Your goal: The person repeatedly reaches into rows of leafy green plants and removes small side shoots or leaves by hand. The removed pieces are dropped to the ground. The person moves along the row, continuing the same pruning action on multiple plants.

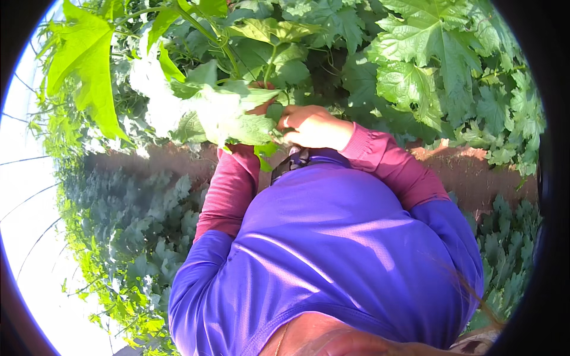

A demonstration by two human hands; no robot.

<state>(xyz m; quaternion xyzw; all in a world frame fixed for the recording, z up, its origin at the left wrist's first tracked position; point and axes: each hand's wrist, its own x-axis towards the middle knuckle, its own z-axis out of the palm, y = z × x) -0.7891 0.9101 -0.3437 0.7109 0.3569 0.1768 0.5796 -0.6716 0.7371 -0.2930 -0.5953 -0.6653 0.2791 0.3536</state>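
Observation:
My left hand (pixel 263 105) is mostly covered by a broad, sunlit vine leaf (pixel 231 113), and only parts of its fingers show among the stems. My right hand (pixel 315 127) is close beside it, fingers curled in at the edge of the foliage. Near those fingertips a thin curved green stem (pixel 287 97) runs down from the plant. What lies between the fingers of either hand is too hidden to tell. A thicker green vine stem (pixel 229 55) slants down from the upper left towards my left hand.
Dense lobed leaves (pixel 414 84) fill the far side, and a bright leaf (pixel 84 66) hangs at upper left. A strip of brown soil (pixel 472 173) runs across behind my arms. Another row of plants (pixel 147 236) grows on the near side. Thin dark lines cross the bright left edge.

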